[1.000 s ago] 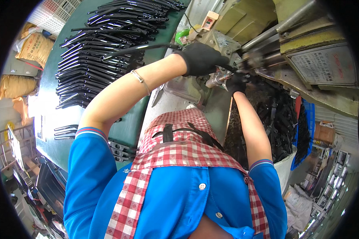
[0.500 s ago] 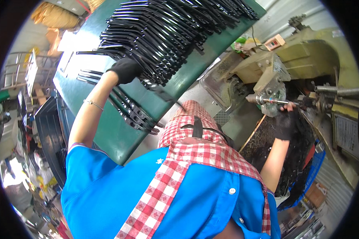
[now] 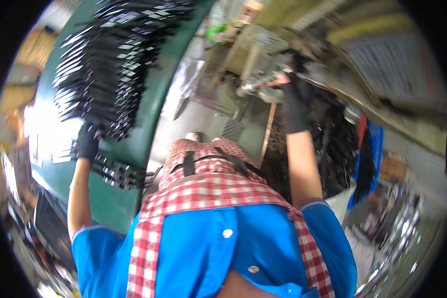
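Note:
My left hand [image 3: 88, 140], in a black glove, is at the near end of a large pile of black metal bars [image 3: 104, 69] on a green table. Motion smears its fingers, so I cannot tell whether they grip a bar. Beside that wrist lies a smaller group of black bars with holes [image 3: 119, 174]. My right hand [image 3: 297, 102], in a black glove with bare fingertips, reaches to a metal fixture [image 3: 251, 85] on a machine. Its fingertips are drawn together there, on something too blurred to make out.
The green table [image 3: 156, 99] runs along my left. A greenish machine [image 3: 367, 32] stands at the far right. Below my right arm is a container of dark metal parts [image 3: 328, 144], with a blue edge [image 3: 372, 159]. A foot pedal [image 3: 232, 129] is on the floor.
My view has swung to the right, so table and machine appear further left, and the picture is more blurred. My left hand is now by the pile's near end; my right stays at the fixture.

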Demonstrator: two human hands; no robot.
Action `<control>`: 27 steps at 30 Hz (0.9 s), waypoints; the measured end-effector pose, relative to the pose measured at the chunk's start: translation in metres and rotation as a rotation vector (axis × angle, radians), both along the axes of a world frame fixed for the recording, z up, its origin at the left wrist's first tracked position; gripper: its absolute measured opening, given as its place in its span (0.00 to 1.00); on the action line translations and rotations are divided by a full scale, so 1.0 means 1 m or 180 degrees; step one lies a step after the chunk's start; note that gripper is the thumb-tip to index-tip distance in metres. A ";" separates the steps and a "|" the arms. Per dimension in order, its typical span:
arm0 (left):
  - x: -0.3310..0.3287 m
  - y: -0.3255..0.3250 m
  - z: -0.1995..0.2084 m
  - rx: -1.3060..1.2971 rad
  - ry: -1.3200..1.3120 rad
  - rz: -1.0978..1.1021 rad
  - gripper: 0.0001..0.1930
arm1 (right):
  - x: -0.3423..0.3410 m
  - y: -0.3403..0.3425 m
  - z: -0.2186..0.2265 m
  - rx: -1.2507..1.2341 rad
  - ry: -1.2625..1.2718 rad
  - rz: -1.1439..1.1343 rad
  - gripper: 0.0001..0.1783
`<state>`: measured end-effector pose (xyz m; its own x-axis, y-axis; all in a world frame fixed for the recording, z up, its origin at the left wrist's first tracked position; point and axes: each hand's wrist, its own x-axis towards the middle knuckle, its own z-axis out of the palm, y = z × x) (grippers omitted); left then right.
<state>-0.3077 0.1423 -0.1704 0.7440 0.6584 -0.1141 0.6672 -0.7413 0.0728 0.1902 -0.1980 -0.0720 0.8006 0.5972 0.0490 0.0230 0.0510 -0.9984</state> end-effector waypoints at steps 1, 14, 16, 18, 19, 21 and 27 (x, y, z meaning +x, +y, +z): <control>-0.008 0.006 -0.014 0.0268 0.0059 -0.0058 0.23 | -0.009 0.002 0.002 0.0350 0.0178 0.0081 0.12; 0.096 0.020 0.066 0.0914 -0.0931 -0.1303 0.22 | 0.131 -0.263 -0.087 -0.5354 -0.1844 -0.1319 0.30; 0.137 -0.001 0.093 0.0740 -0.1273 -0.1423 0.25 | 0.140 -0.274 -0.099 -0.5300 -0.1720 -0.1326 0.27; 0.165 -0.017 0.113 0.0479 -0.1582 -0.1695 0.27 | 0.143 -0.293 -0.101 -0.3258 -0.1620 -0.1780 0.23; 0.179 -0.027 0.124 0.0327 -0.1472 -0.1757 0.27 | 0.141 -0.299 -0.101 -0.2216 -0.1512 -0.1944 0.21; 0.208 -0.053 0.143 0.0140 -0.1410 -0.1982 0.25 | 0.125 -0.278 -0.081 -0.1477 -0.1723 -0.1842 0.19; 0.291 -0.117 0.144 -0.0583 -0.1281 -0.2574 0.15 | 0.034 -0.164 0.008 -0.1952 -0.0006 -0.0222 0.21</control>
